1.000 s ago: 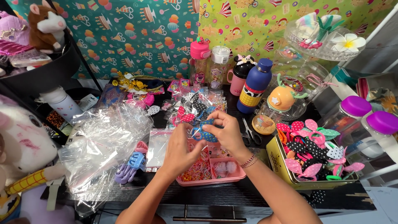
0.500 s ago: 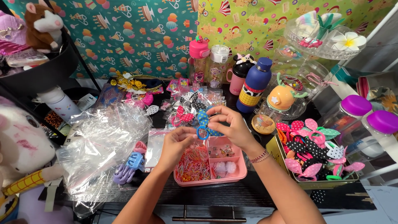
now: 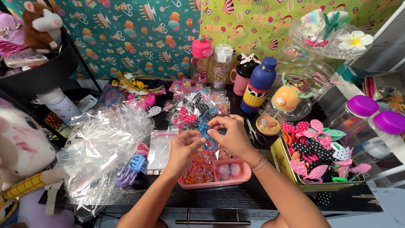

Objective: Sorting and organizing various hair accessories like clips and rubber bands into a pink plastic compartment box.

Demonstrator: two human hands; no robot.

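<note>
My left hand (image 3: 184, 148) and my right hand (image 3: 231, 136) meet above a pink compartment tray (image 3: 215, 182) full of small coloured elastic bands and two pale pompoms. Between their fingertips they pinch a blue hair tie with a dotted bow (image 3: 207, 134). Just behind the hands lies a heap of small clear bags holding bow hair ties (image 3: 198, 109). A single flat clear zip bag (image 3: 161, 148) lies left of the tray.
A pile of crinkled cellophane bags (image 3: 101, 152) and purple and blue claw clips (image 3: 128, 171) lie at left. A gold tin of dotted bow ties (image 3: 322, 158) stands at right, with scissors (image 3: 255, 134) beside it. Bottles, a blue flask (image 3: 258, 86) and purple-lidded jars (image 3: 371, 122) stand behind.
My left hand rose from the tray's elastic bands up to my right hand, and both now hold the blue bow tie together.
</note>
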